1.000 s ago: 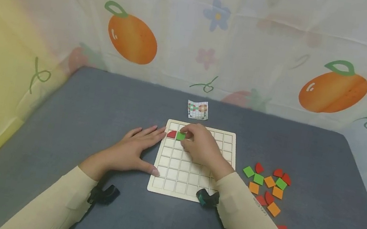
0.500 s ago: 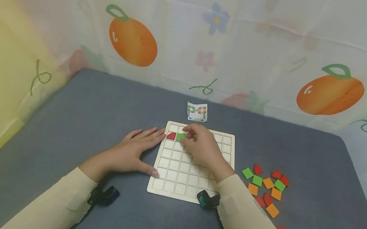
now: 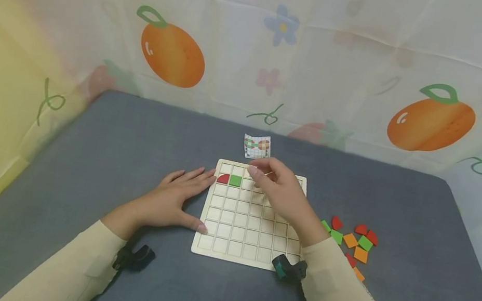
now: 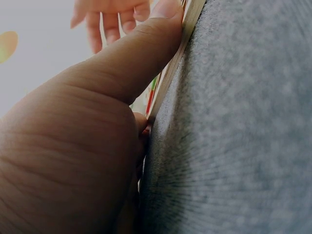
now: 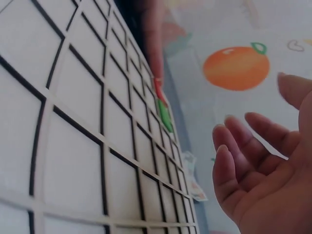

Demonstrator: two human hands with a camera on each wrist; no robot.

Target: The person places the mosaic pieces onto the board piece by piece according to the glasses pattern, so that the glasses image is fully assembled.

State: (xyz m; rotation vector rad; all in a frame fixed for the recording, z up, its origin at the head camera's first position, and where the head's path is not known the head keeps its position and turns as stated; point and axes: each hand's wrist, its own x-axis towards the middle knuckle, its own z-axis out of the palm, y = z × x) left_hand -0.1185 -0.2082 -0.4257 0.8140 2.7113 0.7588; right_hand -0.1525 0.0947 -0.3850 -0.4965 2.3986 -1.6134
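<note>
A wooden grid board (image 3: 239,219) lies on the table. In its second row from the far edge sit a red quarter-round tile (image 3: 223,179) and, beside it, a green square tile (image 3: 235,180). My left hand (image 3: 169,199) rests spread at the board's left side, its thumb and fingertips touching the edge; the left wrist view shows the thumb against the wooden rim (image 4: 168,80). Above the board's far right part hovers my right hand (image 3: 284,191), fingers loosely bent. The right wrist view shows that hand (image 5: 265,170) holding nothing.
Right of the board lie several loose tiles: orange squares (image 3: 360,255), green squares (image 3: 365,243) and red quarter-rounds (image 3: 361,229), some hidden by the right forearm. A small printed pattern card (image 3: 257,146) lies beyond the board. A patterned curtain (image 3: 239,40) hangs behind the table.
My right hand has left the green square tile, rising and moving right; the tile now lies fully visible in its cell. The left hand has stayed at the board's edge.
</note>
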